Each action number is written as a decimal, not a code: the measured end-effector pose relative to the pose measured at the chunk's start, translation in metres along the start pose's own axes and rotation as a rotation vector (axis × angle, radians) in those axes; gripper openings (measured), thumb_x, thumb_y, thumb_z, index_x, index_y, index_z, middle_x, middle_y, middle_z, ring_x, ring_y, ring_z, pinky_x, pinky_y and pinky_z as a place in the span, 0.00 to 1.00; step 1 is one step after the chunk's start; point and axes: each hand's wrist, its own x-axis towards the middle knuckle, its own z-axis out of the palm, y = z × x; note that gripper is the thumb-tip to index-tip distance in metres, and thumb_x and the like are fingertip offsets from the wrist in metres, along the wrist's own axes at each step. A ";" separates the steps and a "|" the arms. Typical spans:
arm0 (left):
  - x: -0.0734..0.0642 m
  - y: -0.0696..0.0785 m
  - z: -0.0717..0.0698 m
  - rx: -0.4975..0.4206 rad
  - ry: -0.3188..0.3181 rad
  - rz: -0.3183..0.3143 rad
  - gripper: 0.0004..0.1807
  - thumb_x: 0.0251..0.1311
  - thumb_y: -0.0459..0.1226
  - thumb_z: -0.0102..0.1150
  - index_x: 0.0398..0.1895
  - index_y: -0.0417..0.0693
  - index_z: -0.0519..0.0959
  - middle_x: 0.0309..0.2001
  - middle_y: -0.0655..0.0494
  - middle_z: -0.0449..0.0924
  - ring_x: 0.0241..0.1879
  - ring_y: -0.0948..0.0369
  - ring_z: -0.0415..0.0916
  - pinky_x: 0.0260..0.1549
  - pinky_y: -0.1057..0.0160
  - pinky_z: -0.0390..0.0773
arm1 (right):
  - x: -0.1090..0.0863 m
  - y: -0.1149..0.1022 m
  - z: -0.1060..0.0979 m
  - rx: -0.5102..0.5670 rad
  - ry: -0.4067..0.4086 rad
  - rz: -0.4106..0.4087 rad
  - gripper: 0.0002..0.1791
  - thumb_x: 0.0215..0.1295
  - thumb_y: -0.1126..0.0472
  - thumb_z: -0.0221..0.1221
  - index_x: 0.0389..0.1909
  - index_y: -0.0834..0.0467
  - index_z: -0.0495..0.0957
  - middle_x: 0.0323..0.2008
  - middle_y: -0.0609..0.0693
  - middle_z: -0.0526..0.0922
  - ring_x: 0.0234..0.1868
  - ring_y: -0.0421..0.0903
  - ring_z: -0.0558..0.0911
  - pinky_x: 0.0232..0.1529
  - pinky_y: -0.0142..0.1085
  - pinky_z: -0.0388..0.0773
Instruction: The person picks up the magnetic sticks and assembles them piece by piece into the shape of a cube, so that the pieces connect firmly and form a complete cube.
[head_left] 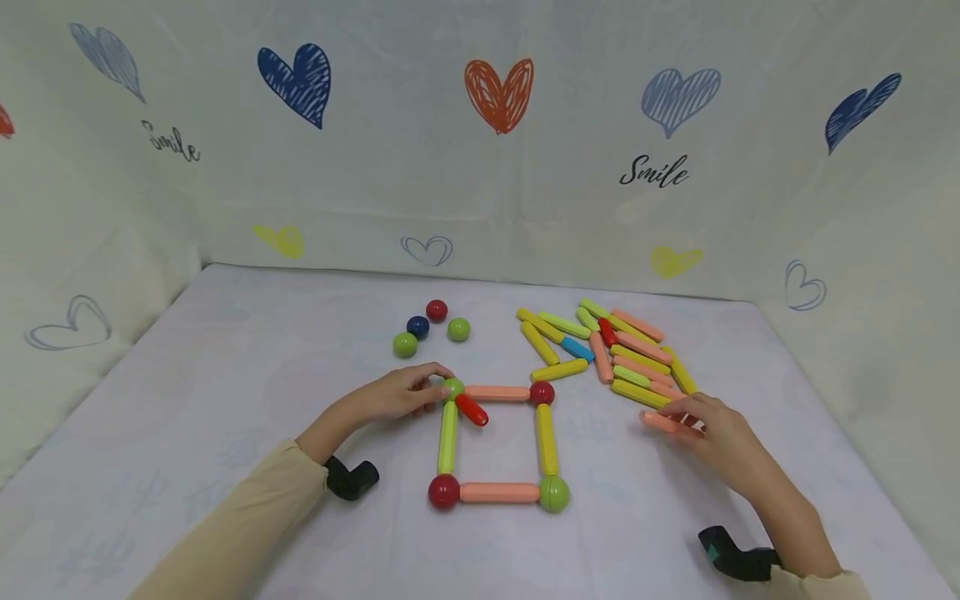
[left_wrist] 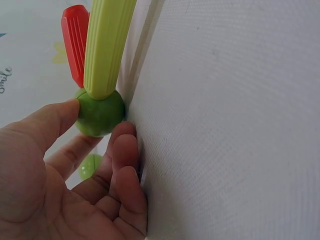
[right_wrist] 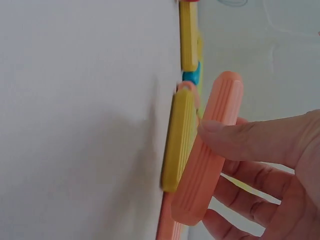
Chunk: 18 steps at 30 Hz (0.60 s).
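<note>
A flat square of rods and balls lies on the table. My left hand pinches its far-left green ball between thumb and fingers. From that ball a short red rod sticks out, angled inward, beside a lime rod on the left side. A red ball, a yellow rod, a second green ball, two salmon rods and a near-left red ball form the rest. My right hand holds a loose salmon rod between thumb and fingers, raised near the pile.
Loose rods in yellow, lime, salmon, red and blue lie piled at the back right. Behind the square are several loose balls, including a blue ball and a red one. A cloth backdrop with printed hearts rises behind the table.
</note>
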 end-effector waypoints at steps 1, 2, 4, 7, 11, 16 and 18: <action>0.000 0.000 0.000 0.000 -0.001 0.005 0.17 0.66 0.43 0.50 0.56 0.52 0.70 0.29 0.53 0.72 0.27 0.60 0.68 0.29 0.66 0.68 | 0.000 -0.005 0.000 0.003 0.007 -0.009 0.16 0.52 0.67 0.65 0.44 0.59 0.80 0.36 0.52 0.78 0.37 0.48 0.74 0.33 0.34 0.75; 0.000 0.000 0.000 0.000 -0.003 0.009 0.17 0.66 0.43 0.50 0.56 0.52 0.71 0.29 0.53 0.72 0.27 0.60 0.68 0.29 0.66 0.68 | 0.000 -0.010 0.001 0.008 0.014 -0.021 0.17 0.52 0.66 0.66 0.44 0.59 0.80 0.35 0.52 0.78 0.37 0.47 0.74 0.32 0.33 0.74; 0.000 0.000 0.000 -0.005 -0.005 0.016 0.17 0.66 0.43 0.50 0.56 0.51 0.71 0.29 0.53 0.72 0.27 0.60 0.68 0.29 0.66 0.68 | 0.000 -0.020 0.001 0.022 0.027 -0.049 0.17 0.52 0.66 0.66 0.45 0.59 0.80 0.36 0.51 0.79 0.36 0.46 0.74 0.32 0.32 0.75; 0.000 0.000 0.000 -0.004 -0.008 0.017 0.17 0.66 0.43 0.50 0.56 0.51 0.70 0.29 0.53 0.72 0.28 0.60 0.68 0.29 0.66 0.68 | -0.002 -0.038 0.004 0.054 0.027 -0.080 0.17 0.52 0.64 0.66 0.45 0.60 0.79 0.34 0.48 0.78 0.33 0.43 0.74 0.31 0.30 0.75; 0.000 0.000 -0.001 0.001 -0.007 0.009 0.17 0.66 0.43 0.50 0.56 0.52 0.70 0.29 0.53 0.72 0.28 0.60 0.68 0.29 0.66 0.68 | -0.004 -0.064 0.009 0.128 -0.033 -0.112 0.18 0.55 0.60 0.65 0.47 0.59 0.79 0.31 0.45 0.76 0.31 0.39 0.72 0.29 0.26 0.73; 0.000 0.000 -0.001 0.005 -0.006 0.011 0.17 0.66 0.43 0.50 0.56 0.52 0.70 0.29 0.53 0.72 0.28 0.60 0.68 0.29 0.66 0.68 | -0.003 -0.096 0.019 0.192 -0.130 -0.159 0.17 0.57 0.59 0.63 0.47 0.60 0.79 0.27 0.43 0.73 0.29 0.38 0.70 0.27 0.25 0.71; 0.000 0.000 -0.001 0.004 -0.007 0.016 0.17 0.66 0.43 0.50 0.56 0.51 0.70 0.29 0.52 0.72 0.27 0.60 0.68 0.29 0.66 0.68 | -0.001 -0.106 0.024 0.215 -0.163 -0.163 0.16 0.57 0.60 0.63 0.46 0.61 0.79 0.26 0.43 0.72 0.29 0.38 0.70 0.26 0.25 0.71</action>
